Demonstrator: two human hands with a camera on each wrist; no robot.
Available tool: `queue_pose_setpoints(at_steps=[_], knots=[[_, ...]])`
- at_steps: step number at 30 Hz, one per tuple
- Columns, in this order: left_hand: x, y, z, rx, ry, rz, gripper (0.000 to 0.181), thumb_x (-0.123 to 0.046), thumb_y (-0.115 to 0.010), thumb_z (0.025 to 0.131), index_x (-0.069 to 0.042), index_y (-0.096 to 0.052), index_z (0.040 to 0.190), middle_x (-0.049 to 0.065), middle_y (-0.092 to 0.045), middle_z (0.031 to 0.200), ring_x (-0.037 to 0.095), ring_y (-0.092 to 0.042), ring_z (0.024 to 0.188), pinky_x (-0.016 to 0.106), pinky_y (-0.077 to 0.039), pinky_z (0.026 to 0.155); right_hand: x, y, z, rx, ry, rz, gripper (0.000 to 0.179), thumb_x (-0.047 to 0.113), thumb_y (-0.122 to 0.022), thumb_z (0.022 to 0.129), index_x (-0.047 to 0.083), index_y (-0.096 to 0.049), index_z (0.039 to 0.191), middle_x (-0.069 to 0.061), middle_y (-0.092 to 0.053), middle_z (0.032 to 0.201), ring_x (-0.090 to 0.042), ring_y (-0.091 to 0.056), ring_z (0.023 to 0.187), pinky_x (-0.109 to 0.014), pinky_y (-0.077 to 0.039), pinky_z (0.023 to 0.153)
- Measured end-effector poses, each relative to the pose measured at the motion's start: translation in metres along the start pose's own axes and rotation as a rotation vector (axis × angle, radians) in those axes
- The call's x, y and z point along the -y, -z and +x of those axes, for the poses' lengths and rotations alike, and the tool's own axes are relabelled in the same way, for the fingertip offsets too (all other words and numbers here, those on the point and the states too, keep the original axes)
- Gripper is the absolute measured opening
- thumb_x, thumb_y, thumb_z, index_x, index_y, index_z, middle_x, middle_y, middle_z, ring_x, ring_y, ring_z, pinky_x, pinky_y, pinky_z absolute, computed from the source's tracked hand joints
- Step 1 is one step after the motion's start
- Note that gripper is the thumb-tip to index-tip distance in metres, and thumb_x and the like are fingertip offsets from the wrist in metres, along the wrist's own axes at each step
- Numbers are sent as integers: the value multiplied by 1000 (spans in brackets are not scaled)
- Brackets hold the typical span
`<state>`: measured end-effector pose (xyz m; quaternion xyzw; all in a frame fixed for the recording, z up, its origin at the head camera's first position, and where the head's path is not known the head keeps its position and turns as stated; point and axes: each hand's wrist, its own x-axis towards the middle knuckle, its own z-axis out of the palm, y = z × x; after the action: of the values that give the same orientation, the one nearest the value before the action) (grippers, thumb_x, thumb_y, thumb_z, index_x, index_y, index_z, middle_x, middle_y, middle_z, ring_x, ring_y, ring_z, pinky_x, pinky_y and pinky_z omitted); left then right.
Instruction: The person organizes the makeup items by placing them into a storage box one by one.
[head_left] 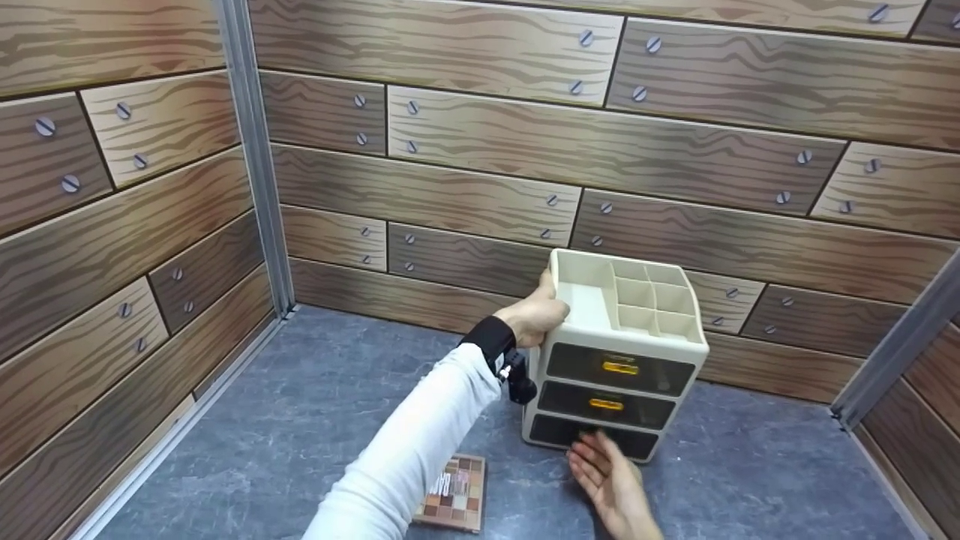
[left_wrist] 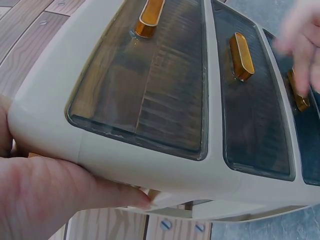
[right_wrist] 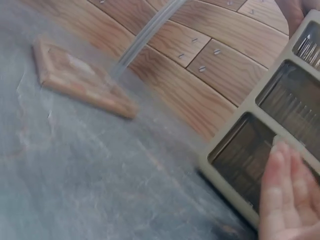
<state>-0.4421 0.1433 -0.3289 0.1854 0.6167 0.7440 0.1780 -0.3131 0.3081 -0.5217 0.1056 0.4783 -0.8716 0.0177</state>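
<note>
A cream drawer organizer [head_left: 611, 388] stands on the grey floor, its open top split into several compartments. Three dark see-through drawers fill its front; amber handles [head_left: 620, 367] show on the upper two. My left hand [head_left: 534, 315] grips its upper left side, and in the left wrist view the thumb [left_wrist: 115, 194] lies along the side wall. Just in front of the bottom drawer [left_wrist: 314, 127] is my right hand [head_left: 613, 484], fingers extended and holding nothing. In the head view those fingers hide the bottom handle, which shows partly in the left wrist view.
A flat makeup palette [head_left: 469, 499] with a grid of brown and pink shades lies on the floor, partly behind my left sleeve [head_left: 409, 442]. Wood-patterned walls [head_left: 450, 172] rise behind and at both sides, with a metal post [head_left: 259, 150] at the left corner.
</note>
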Motion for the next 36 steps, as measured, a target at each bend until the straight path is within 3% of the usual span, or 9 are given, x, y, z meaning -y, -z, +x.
queue_pose_setpoints(at_steps=[8, 13, 19, 24, 36], knots=[[1, -2, 1, -5, -18, 6, 100, 22, -31, 86, -19, 12, 166, 25, -25, 156, 39, -42, 132, 52, -47, 111, -5, 1, 10, -89, -13, -56, 29, 25, -56, 108, -1, -69, 106, -8, -77, 92, -18, -76, 84, -28, -64, 79], [3, -5, 1, -7, -33, 4, 102, 24, -31, 84, -19, 10, 167, 25, -26, 155, 37, -43, 129, 50, -47, 110, -3, 1, 16, -125, 7, -39, 23, 23, -59, 107, 2, -68, 101, -8, -77, 89, -18, -77, 81, -27, -64, 78], [4, -4, 2, -9, -32, -7, 101, 23, -31, 85, -20, 11, 167, 26, -26, 156, 37, -47, 126, 51, -50, 107, -3, 0, 17, -114, 23, -32, 19, 19, -55, 108, 10, -68, 98, -7, -76, 87, -17, -77, 80, -27, -65, 78], [2, -2, 2, -3, -1, 3, 98, 19, -31, 89, -20, 16, 166, 23, -19, 161, 37, -43, 131, 57, -48, 110, -3, 0, 13, -124, 27, -77, 17, 21, -55, 108, 7, -64, 104, -7, -76, 88, -18, -77, 81, -28, -64, 79], [1, -2, 3, -25, 21, 23, 98, 20, -32, 90, -13, 24, 163, 15, 9, 173, 36, -26, 144, 48, -42, 117, -4, 4, -8, -142, -51, -63, 30, 21, -55, 108, -6, -52, 120, -10, -75, 88, -19, -76, 83, -29, -64, 81]])
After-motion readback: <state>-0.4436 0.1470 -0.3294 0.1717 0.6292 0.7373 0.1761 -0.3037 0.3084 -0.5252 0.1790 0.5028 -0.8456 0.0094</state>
